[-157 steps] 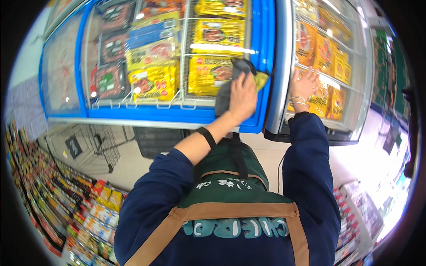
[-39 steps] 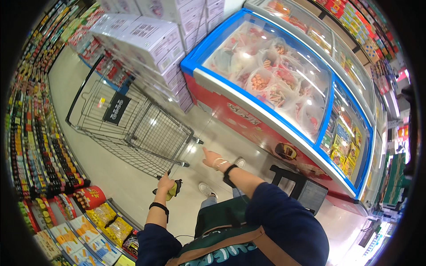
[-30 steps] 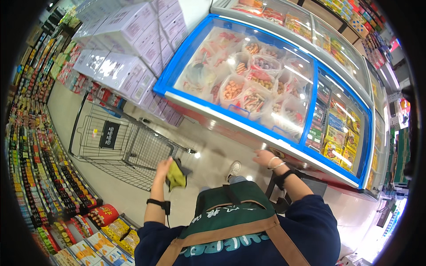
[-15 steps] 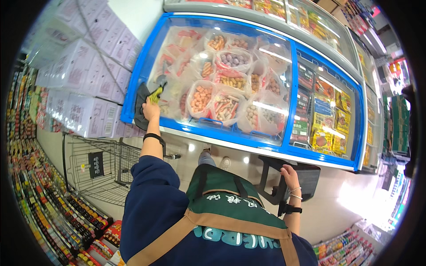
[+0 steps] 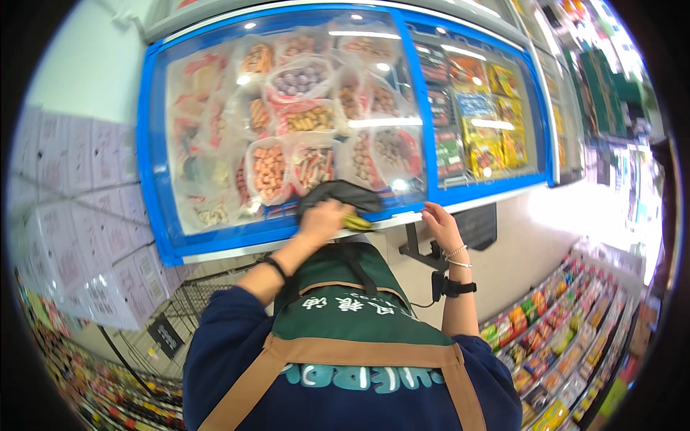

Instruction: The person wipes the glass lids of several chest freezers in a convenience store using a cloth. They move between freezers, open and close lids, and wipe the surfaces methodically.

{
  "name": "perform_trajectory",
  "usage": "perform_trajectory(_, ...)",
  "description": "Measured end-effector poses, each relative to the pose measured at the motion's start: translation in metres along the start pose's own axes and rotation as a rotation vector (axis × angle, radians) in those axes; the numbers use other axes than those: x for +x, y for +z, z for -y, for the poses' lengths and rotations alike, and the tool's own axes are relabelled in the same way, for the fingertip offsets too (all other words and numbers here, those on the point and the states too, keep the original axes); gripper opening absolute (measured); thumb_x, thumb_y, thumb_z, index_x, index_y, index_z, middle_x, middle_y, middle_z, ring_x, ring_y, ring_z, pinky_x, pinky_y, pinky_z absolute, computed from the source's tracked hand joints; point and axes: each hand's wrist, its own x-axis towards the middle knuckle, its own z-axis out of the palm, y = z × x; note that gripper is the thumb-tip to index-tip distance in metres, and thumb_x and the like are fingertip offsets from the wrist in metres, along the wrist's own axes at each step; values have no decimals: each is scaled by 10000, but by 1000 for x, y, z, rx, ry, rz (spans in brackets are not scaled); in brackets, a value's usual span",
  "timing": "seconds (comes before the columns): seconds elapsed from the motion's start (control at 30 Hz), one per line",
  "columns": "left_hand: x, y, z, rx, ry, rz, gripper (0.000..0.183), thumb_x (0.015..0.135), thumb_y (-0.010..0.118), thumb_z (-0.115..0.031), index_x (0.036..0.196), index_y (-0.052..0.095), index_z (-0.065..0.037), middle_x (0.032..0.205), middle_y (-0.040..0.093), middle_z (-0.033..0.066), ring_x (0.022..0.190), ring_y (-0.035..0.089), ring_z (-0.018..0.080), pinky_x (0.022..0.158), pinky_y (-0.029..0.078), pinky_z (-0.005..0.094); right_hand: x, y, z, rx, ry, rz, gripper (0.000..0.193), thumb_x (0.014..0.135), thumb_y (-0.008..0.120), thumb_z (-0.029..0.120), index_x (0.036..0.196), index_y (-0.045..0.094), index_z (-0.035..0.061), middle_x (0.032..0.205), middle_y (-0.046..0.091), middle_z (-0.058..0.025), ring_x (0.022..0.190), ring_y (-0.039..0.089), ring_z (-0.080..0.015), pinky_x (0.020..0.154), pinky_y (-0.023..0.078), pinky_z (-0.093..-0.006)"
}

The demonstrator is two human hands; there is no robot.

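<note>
My left hand is closed on a dark grey cloth at the front edge of the chest freezer. The cloth lies bunched over the blue rim and the glass lid. A yellow-green piece sticks out beside my fingers; whether it belongs to the cloth I cannot tell. My right hand is at the freezer's front edge further right, fingers loosely bent and apart, with nothing in them. Under the glass lid are several clear bags of frozen pieces and, on the right, yellow packets.
White cartons are stacked left of the freezer. A wire shopping cart stands at the lower left. Right of me is a black panel on a frame below the freezer edge. Shelves of packaged goods stand at the lower right.
My left hand has carried the cloth from the freezer's left end rightward along its front. My right hand has come up to the freezer's edge. The view has shifted right.
</note>
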Motion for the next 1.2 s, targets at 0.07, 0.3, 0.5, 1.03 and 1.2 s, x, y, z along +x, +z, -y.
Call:
perform_trajectory(0.07, -22, -35, 78, 226, -41, -163, 350, 786, 634, -163, 1133, 661, -203, 780, 566, 68, 648, 571, 257, 545, 479, 390, -11, -14, -11, -96, 92, -79, 367, 925, 628, 213, 1208, 597, -20, 1033, 694, -150, 949, 658, -187, 840, 509, -295)
perform_trajectory(0.3, -28, -187, 304, 362, -1213, -568, 407, 873, 523, -358, 1221, 646, -188, 990, 668, 202, 903, 645, 430, 766, 512, 525, -37, -29, -65, -91, 226, -188, 362, 912, 642, 221, 1176, 613, -27, 984, 702, -150, 887, 677, -202, 791, 525, -306)
perform_trajectory(0.5, 165, -132, 247, 385, -974, -421, 394, 903, 525, -500, 1102, 667, -191, 1049, 653, 202, 934, 662, 417, 777, 533, 520, -32, -40, -66, -55, 180, -180, 356, 912, 638, 211, 1182, 609, -20, 1019, 701, -161, 924, 687, -236, 804, 535, -325)
perform_trajectory(1.03, 146, 92, -134, -61, 304, 193, 420, 747, 596, -106, 1162, 651, -141, 912, 550, 73, 832, 583, 268, 634, 502, 388, 46, -113, -53, -161, 4, -148, 363, 906, 642, 202, 1196, 596, -10, 1054, 688, -187, 935, 687, -281, 806, 528, -352)
perform_trajectory(1.2, 76, 42, -76, -94, 59, 110, 421, 717, 613, -90, 1120, 683, -189, 864, 529, 61, 795, 575, 250, 653, 496, 392, 107, -112, -51, -223, -162, -78, 343, 922, 634, 189, 1199, 595, -10, 1056, 690, -170, 961, 675, -251, 842, 516, -330)
